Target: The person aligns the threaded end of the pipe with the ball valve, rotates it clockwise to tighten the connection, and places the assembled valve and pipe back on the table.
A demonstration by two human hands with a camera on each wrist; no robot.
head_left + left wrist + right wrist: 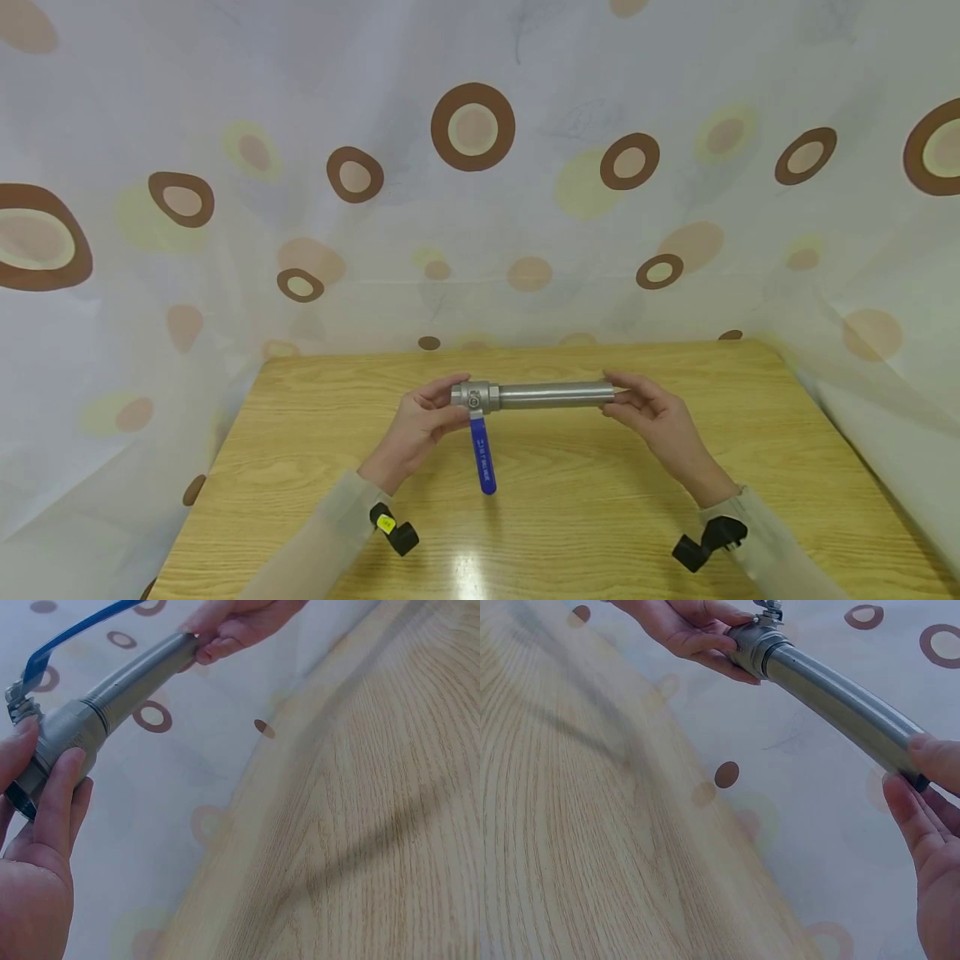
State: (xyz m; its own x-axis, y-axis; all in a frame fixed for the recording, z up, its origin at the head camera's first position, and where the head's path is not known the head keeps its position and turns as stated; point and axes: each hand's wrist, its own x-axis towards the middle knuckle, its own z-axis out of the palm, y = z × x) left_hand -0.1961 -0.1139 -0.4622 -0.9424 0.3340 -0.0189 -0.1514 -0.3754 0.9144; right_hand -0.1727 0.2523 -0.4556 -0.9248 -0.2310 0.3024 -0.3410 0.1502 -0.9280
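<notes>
A metal ball valve (480, 397) with a blue lever handle (483, 458) is joined at its right end to a straight steel pipe (557, 395). Both are held level above the table. My left hand (416, 425) grips the valve body around its open left end, thumb on the near side. At the other end, my right hand (660, 421) pinches the pipe's tip between thumb and fingers. In the left wrist view, threads show where the pipe (142, 679) enters the valve body (71, 735). The right wrist view shows the pipe's end (911, 769) between my right thumb and fingers.
A wood-grain table (570, 525) lies beneath the hands. Behind it and at both sides hangs a pale sheet (525, 217) with brown and yellow round spots. A black wrist camera (393, 529) sits on the left sleeve, another camera (708, 542) on the right.
</notes>
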